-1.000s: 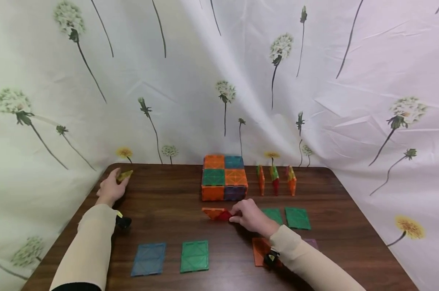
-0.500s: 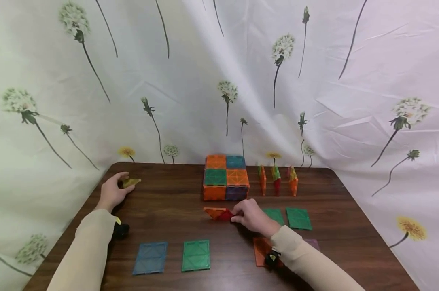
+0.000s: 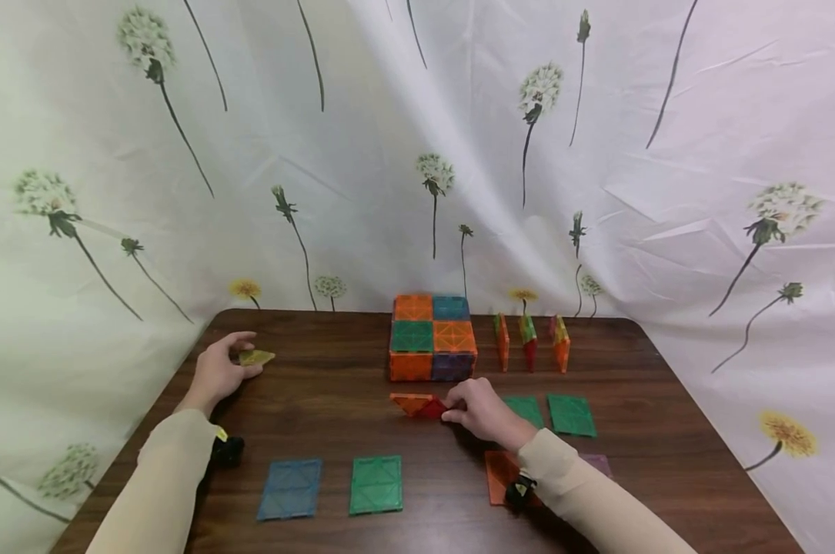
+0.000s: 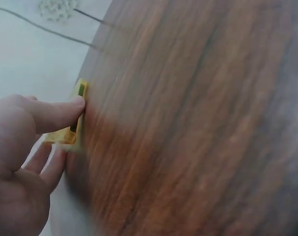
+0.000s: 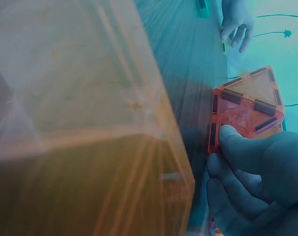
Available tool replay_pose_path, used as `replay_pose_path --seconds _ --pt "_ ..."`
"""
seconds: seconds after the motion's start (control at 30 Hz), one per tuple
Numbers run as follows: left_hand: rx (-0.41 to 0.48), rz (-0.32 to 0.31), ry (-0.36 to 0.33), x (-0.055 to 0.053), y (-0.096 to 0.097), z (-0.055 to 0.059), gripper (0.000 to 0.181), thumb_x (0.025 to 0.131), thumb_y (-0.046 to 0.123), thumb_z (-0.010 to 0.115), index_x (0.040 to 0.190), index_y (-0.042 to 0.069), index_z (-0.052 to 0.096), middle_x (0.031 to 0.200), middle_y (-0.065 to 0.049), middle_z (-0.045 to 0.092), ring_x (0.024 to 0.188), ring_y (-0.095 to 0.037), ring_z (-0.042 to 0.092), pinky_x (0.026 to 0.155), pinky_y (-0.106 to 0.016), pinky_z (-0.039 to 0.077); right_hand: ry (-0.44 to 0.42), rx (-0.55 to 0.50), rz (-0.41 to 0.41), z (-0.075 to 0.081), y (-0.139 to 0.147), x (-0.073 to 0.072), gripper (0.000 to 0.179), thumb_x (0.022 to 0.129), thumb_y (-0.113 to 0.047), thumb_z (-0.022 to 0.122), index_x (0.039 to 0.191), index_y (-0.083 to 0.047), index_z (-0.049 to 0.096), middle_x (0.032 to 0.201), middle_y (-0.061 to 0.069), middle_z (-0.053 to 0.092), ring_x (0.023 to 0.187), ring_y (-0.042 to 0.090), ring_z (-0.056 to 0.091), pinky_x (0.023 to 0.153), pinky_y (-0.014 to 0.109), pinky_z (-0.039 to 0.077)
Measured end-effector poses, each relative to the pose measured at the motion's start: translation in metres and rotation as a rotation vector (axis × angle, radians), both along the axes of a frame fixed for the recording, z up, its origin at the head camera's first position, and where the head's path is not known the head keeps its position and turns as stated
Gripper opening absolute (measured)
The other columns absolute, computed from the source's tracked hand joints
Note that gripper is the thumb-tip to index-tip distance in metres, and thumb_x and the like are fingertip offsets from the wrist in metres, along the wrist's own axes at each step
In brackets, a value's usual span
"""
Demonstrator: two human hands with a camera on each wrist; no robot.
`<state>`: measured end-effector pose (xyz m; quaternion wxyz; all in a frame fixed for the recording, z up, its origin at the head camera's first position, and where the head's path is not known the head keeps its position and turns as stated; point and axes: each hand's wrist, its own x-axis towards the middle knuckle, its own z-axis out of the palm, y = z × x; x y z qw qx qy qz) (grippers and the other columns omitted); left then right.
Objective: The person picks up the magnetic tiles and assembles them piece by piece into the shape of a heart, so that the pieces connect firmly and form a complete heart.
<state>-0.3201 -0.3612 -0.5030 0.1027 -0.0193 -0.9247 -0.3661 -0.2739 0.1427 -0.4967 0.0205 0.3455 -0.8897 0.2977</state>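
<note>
At the table's far left, my left hand point(image 3: 218, 371) holds a yellow triangular magnetic tile point(image 3: 258, 358) between thumb and fingers. The left wrist view shows this tile point(image 4: 72, 130) with my thumb lying on its edge. Near the middle, my right hand point(image 3: 482, 412) pinches a red triangular magnetic tile point(image 3: 431, 408), which stands upright joined to an orange triangular tile point(image 3: 410, 403). In the right wrist view the red tile point(image 5: 237, 115) is under my thumb. Behind it stands a low box of square magnetic tiles point(image 3: 433, 336), orange, blue, green and purple.
Three upright tile panels point(image 3: 529, 346) stand right of the box. Flat tiles lie on the wooden table point(image 3: 306, 408): a blue one point(image 3: 289, 489), a green one point(image 3: 376, 485), two greens by my right hand, and an orange one point(image 3: 502, 469) and a purple one partly under my forearm.
My left hand has brought the yellow tile from the far left corner a little toward me and to the right. My right hand stays at the red and orange tiles.
</note>
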Motion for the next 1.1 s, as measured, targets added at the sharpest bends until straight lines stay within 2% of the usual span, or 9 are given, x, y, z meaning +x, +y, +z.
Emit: replay_pose_path --seconds 0.13,0.33,0.43,0.53,0.6,0.7,0.8,0.93,1.1 --pt "0.020 -0.013 0.041 0.004 0.005 0.000 0.066 0.085 0.002 0.085 0.145 0.001 0.057 0.120 -0.024 0.063 0.121 -0.048 0.056 0.096 -0.065 0.046 0.003 0.004 -0.001 0.001 0.000 0.000 0.006 0.091 -0.011 0.083 0.087 -0.015 0.082 0.081 -0.004 0.077 0.069 0.002 0.066 0.062 0.021 0.054" --pt "0.068 -0.046 0.089 0.011 0.019 0.004 0.064 0.090 0.004 0.083 0.148 0.003 0.055 0.128 -0.024 0.059 0.116 -0.043 0.060 0.091 -0.058 0.052 -0.004 0.001 -0.007 0.002 0.001 -0.001 0.009 0.092 -0.011 0.083 0.085 -0.017 0.082 0.080 -0.004 0.077 0.067 0.003 0.066 0.061 0.022 0.054" --pt "0.107 -0.064 0.090 0.013 0.029 0.007 0.057 0.094 0.008 0.080 0.147 0.005 0.057 0.123 -0.021 0.065 0.113 -0.036 0.064 0.087 -0.041 0.056 -0.009 -0.001 -0.011 0.002 0.001 -0.001 0.007 0.091 -0.011 0.083 0.086 -0.016 0.082 0.081 -0.005 0.077 0.068 0.003 0.067 0.062 0.023 0.055" --pt "0.153 -0.109 0.104 0.014 0.041 0.008 0.047 0.097 0.011 0.078 0.141 0.006 0.063 0.113 -0.017 0.071 0.105 -0.021 0.069 0.081 -0.023 0.056 -0.010 -0.003 -0.013 0.003 0.001 -0.001 0.006 0.091 -0.011 0.083 0.086 -0.015 0.082 0.081 -0.004 0.077 0.069 0.004 0.067 0.063 0.023 0.055" --pt "0.181 -0.155 0.111 0.016 0.054 0.009 0.039 0.097 0.012 0.078 0.134 0.005 0.067 0.110 -0.015 0.074 0.100 -0.011 0.070 0.078 -0.018 0.055 -0.007 -0.002 -0.011 0.003 0.001 -0.001 0.007 0.091 -0.011 0.083 0.086 -0.015 0.082 0.081 -0.004 0.077 0.069 0.004 0.067 0.063 0.023 0.055" --pt "0.202 -0.236 0.103 0.022 0.079 0.016 0.027 0.096 0.015 0.080 0.120 0.006 0.073 0.107 -0.011 0.076 0.094 -0.006 0.070 0.078 -0.021 0.057 -0.004 0.003 -0.011 0.003 0.001 -0.001 0.007 0.091 -0.011 0.083 0.086 -0.015 0.082 0.081 -0.004 0.077 0.068 0.003 0.067 0.063 0.023 0.055" --pt "0.200 -0.311 0.071 0.030 0.106 0.024 0.017 0.094 0.016 0.082 0.109 0.010 0.077 0.102 -0.005 0.077 0.091 -0.012 0.071 0.077 -0.028 0.059 -0.006 0.005 -0.014 0.003 0.001 -0.001 0.008 0.091 -0.011 0.083 0.085 -0.016 0.082 0.080 -0.005 0.077 0.067 0.003 0.066 0.062 0.023 0.054" --pt "0.167 -0.415 0.049 0.040 0.138 0.029 0.013 0.094 0.017 0.082 0.107 0.016 0.079 0.101 0.001 0.077 0.092 -0.016 0.071 0.079 -0.033 0.060 -0.009 -0.001 -0.013 0.002 0.001 -0.001 0.009 0.091 -0.010 0.083 0.084 -0.016 0.082 0.079 -0.005 0.076 0.066 0.002 0.065 0.061 0.023 0.054" --pt "0.126 -0.522 0.033 0.046 0.165 0.027 0.013 0.094 0.016 0.081 0.107 0.017 0.081 0.101 0.005 0.077 0.092 -0.012 0.070 0.082 -0.036 0.060 -0.012 0.001 -0.007 0.001 -0.001 -0.001 0.010 0.091 -0.010 0.083 0.084 -0.016 0.081 0.079 -0.006 0.076 0.066 0.002 0.065 0.061 0.024 0.054"
